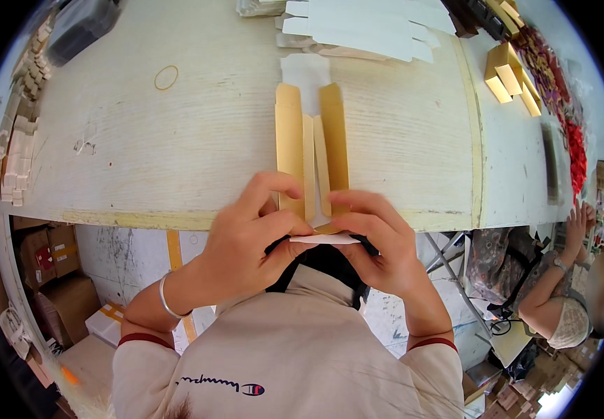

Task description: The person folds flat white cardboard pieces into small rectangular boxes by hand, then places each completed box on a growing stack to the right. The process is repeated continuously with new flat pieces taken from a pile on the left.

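Note:
A partly folded cardboard box (289,140), yellow on its inner faces, lies lengthwise on the table in front of me. Its two long side walls stand up, and a white end flap lies flat at the far end. My left hand (256,220) pinches the near end from the left, thumb beneath and fingers on top. From the other side my right hand (377,234) grips the same near end, its fingers along the right wall. Between the two hands the near flap (316,239) is bent, its white outer side showing at the table's front edge.
A stack of flat white box blanks (358,28) lies at the far side. A rubber band (166,77) is on the table at left. Small white boxes (19,160) line the left edge. Yellow folded boxes (508,73) stand far right. Another person (560,300) works at right.

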A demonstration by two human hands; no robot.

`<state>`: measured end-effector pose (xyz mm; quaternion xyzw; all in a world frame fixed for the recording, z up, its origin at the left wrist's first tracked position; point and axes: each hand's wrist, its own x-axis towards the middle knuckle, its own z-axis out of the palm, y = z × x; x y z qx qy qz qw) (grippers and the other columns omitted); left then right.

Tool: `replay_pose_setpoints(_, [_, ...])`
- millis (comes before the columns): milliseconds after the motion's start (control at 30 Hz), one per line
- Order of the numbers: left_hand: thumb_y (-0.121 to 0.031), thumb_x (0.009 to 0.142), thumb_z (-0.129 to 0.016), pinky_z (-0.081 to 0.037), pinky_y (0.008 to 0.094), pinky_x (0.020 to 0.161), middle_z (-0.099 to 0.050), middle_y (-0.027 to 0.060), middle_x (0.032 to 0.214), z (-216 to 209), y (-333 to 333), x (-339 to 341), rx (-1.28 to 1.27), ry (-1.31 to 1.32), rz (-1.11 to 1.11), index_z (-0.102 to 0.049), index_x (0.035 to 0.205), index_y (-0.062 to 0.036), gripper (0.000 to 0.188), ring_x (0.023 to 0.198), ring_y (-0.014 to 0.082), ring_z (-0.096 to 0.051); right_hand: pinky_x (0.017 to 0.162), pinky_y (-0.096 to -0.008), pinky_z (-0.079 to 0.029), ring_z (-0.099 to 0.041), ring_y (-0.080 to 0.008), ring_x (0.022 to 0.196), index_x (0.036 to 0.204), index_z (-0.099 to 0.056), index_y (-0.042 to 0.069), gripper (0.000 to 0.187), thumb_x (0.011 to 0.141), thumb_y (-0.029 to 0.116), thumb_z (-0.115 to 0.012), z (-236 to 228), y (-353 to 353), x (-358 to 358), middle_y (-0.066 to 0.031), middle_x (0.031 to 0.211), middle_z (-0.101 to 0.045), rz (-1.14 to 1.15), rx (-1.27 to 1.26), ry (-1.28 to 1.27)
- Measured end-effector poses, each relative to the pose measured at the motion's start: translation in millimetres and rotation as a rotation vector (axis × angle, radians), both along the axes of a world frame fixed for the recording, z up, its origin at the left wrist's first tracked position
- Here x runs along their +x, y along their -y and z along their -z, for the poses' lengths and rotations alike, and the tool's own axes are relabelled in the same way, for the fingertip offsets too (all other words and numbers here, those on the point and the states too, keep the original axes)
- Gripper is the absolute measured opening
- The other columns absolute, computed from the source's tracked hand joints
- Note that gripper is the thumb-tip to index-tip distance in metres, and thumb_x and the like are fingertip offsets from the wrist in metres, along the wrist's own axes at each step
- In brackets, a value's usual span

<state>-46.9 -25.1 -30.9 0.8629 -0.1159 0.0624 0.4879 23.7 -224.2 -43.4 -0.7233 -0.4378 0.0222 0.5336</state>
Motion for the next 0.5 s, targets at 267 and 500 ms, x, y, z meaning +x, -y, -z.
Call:
replay_pose_setpoints(267, [-0.008,0.075,-0.078,-0.044,0.0308,0.055,-0.064,0.0058,0.082,13,6,5,0.035,0.258,-0.146,-0.063,0.100,-0.0039,0.030,0.063,0.0221,-0.057,0.057,-0.0314,-0.046,-0.054,-0.0238,0.068,0.099,-0.061,-0.002,0.023,0.079,-0.009,-0.068,4,-4,-6,-0.0126,0.094,-0.054,0.097,-0.023,0.006])
replay_pose_setpoints(500, [-0.007,0.080,-0.074,-0.048,0.0303,0.056,-0.067,0.0072,0.089,22,7,-3,-0.041,0.228,-0.122,-0.056,0.111,-0.0054,0.036,0.065,0.0223,-0.059,0.052,-0.0325,-0.044,-0.053,-0.0254,0.064,0.096,-0.060,-0.001,0.024,0.075,-0.009,-0.068,0,-9,-11,-0.0110,0.081,-0.051,0.138,-0.069,0.032])
